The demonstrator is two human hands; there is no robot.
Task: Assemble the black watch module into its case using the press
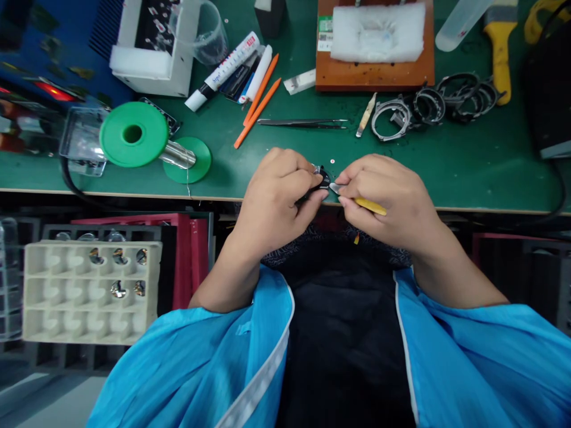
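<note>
At the table's front edge, my left hand point(281, 196) pinches a small rounded black part point(325, 178) between thumb and fingers, which cover most of it. My right hand point(392, 187) is closed on a small yellow-handled tool point(370, 206) with a flat, pale metal blade. The blade's tip is at the black part's right side; whether it touches cannot be made out. Beyond my hands lie dark tweezers point(303, 123). A short tool with a worn tan handle point(366, 115) and several metal and black ring frames point(391, 119) are to their right.
A green solder spool point(134, 134) stands left. Behind are markers point(223, 71), orange sticks point(257, 113), a clear cup point(207, 35), a white box point(156, 77), a brown wooden block point(375, 77) and a yellow brush point(500, 53). A cream compartment tray point(91, 270) with shiny parts sits lower left.
</note>
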